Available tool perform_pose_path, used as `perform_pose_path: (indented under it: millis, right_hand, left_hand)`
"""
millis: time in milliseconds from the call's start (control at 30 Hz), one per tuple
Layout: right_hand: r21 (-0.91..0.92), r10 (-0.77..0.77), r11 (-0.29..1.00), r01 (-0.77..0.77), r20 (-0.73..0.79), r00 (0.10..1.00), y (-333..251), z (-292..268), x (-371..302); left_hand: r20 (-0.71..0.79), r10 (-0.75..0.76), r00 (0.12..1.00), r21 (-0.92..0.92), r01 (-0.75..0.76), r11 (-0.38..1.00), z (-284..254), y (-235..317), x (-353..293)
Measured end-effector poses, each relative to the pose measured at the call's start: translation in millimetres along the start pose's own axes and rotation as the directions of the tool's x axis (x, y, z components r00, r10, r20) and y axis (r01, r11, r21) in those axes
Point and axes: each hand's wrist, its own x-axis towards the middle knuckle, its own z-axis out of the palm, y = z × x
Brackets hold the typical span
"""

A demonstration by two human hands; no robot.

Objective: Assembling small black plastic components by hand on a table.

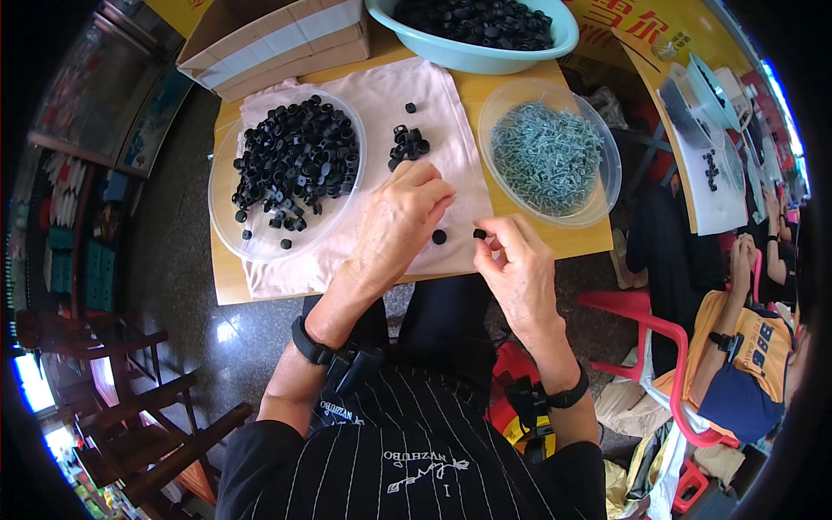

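Between the thumb and fingers of my right hand (520, 264) is a small black plastic part (479, 234), held just above the table's front edge. My left hand (394, 221) hovers over the pink cloth (442, 95) with its fingers curled together. Whatever those fingers pinch, if anything, is hidden. On the cloth between both hands lies a round black piece (439, 237). Beyond my left hand sits a small cluster of black parts (409, 143), with a single black part (411, 108) farther back.
At left, a clear round tray (227, 212) holds many black parts. A clear tub (612, 165) of silvery screws (546, 156) stands at right. Behind are a cardboard box (290, 43) and a pale blue basin (485, 59) of black parts. Another person sits at right by a red chair (637, 308).
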Motion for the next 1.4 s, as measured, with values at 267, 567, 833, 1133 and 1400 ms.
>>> perform_pose_path:
  millis: [267, 567, 833, 1133, 1400]
  right_hand:
    - [-0.145, -0.07, 0.987, 0.075, 0.04, 0.997, -0.2, 1.4, 0.5]
    - [-0.176, -0.1, 0.978, 0.114, 0.083, 0.991, -4.0, -2.7, 0.9]
    - [0.314, 0.152, 0.934, -0.172, 0.088, 0.985, -5.1, -3.9, -1.3]
    - [0.778, 0.302, 0.246, -0.579, 0.506, 0.808, -10.3, -9.9, -0.4]
    - [0.779, 0.262, 0.24, -0.579, 0.522, 0.811, -20.5, -7.6, -2.5]
  left_hand:
    - [0.097, 0.07, 0.993, 0.256, -0.093, 0.962, 12.4, 0.2, 7.3]
    - [-0.053, 0.034, 0.998, -0.022, -0.035, 0.999, 13.5, -3.0, 4.5]
    - [0.037, -0.374, 0.927, -0.76, 0.269, 0.592, 7.1, -6.9, -18.4]
    - [0.246, -0.401, 0.882, -0.966, 0.257, -0.026, -2.8, 15.9, -54.2]
    - [0.21, -0.419, 0.883, -0.971, 0.239, 0.019, -2.9, 17.9, -66.0]
